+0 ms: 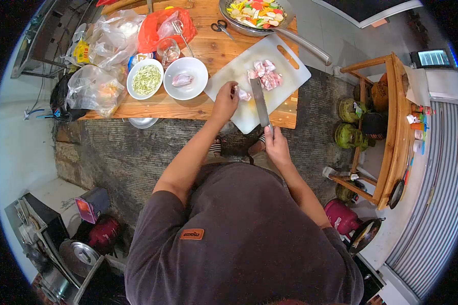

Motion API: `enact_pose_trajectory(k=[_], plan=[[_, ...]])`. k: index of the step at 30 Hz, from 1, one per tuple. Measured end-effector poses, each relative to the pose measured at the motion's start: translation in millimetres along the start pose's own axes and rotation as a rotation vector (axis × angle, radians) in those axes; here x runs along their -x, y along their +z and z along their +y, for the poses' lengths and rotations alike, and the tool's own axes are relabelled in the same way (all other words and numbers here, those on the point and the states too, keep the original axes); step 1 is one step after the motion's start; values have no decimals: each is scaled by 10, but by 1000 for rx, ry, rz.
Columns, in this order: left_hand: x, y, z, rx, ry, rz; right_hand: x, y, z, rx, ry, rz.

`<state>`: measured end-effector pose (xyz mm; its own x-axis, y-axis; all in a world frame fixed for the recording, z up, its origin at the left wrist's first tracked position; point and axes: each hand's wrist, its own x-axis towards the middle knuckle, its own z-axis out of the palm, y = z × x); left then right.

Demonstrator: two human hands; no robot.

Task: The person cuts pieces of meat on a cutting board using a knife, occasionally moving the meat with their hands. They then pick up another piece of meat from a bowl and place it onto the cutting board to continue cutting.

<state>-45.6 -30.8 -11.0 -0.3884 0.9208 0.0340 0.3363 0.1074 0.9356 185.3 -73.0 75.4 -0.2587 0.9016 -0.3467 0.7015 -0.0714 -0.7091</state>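
My right hand is wrapped round the handle of a broad-bladed kitchen knife, whose blade lies over the white cutting board. At the board's left side my left hand is closed, its fingertips pinching a small pale piece of raw meat just left of the blade. Beyond the knife tip sits a heap of cut pink raw meat. A white bowl to the left of the board holds one more raw piece.
Another white bowl contains shredded green-white vegetable. A steel pan of cut vegetables stands behind the board, its handle reaching right. Scissors, a glass mug and plastic bags occupy the wooden table.
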Motion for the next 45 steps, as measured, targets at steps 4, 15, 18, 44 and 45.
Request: enact_pose_trajectory(k=[4, 15, 18, 44, 45], plan=[[-79, 79, -65, -63, 51, 70, 17, -6, 4, -4, -5, 22], [60, 118, 229, -490, 251, -70, 3, 10, 187, -18, -11, 27], [-18, 118, 164, -493, 173, -138, 2, 9, 146, -31, -15, 20], [180, 41, -107, -345, 356, 42, -533, 242, -163, 91, -111, -81], [181, 37, -105, -359, 360, 41, -535, 257, -145, 71, -123, -67]])
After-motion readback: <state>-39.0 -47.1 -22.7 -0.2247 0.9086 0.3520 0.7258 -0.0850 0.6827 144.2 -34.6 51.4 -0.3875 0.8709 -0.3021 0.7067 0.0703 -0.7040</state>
